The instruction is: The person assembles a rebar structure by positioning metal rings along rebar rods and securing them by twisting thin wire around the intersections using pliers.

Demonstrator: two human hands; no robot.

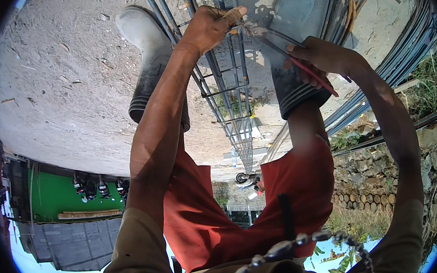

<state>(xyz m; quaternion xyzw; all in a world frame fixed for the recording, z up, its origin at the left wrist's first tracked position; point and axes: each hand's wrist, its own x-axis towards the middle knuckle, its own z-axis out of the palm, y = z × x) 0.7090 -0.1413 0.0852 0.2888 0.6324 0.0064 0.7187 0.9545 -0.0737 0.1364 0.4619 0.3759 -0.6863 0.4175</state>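
A long, narrow steel rebar cage (244,64) with square stirrups runs between my legs. My left hand (211,29) is closed round the cage at one stirrup, its thumb stretched toward the right-hand bars. What lies inside its fingers is partly hidden. My right hand (321,57) grips a pair of pincers (323,82) by the handles, one of which is red. The pincers' jaws are at the corner of the stirrup, just right of my left fingertips. Any tie wire there is too small to make out clearly.
Grey rubber boots (141,29) stand on either side of the cage on sandy ground (69,92). Bent brown rods (349,0) and a bundle of long dark bars (380,86) lie at the right. Beyond them are grass and a stone wall (367,167).
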